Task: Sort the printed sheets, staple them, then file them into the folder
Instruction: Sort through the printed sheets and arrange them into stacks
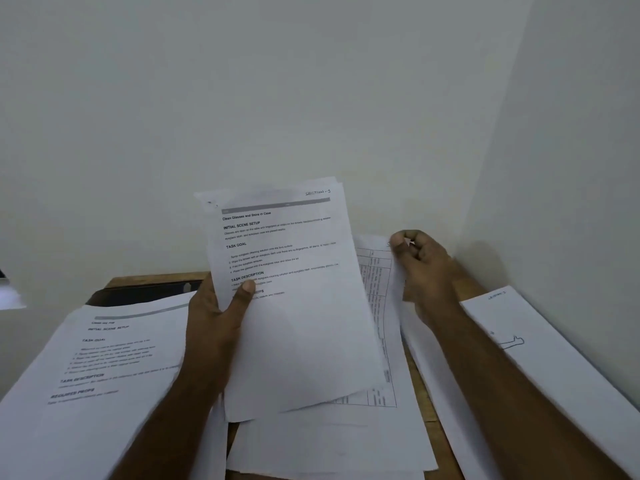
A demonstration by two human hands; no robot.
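while left hand [214, 317] grips printed sheets [294, 306], right hand [420, 268] beside.

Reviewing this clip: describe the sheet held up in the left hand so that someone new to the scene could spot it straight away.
Start at the wooden table in the wall corner, covered in paper. Above its middle, the left hand lifts the held sheets upright. Unlike the flat piles, the front page reads "Clean Glasses and Store in Case".
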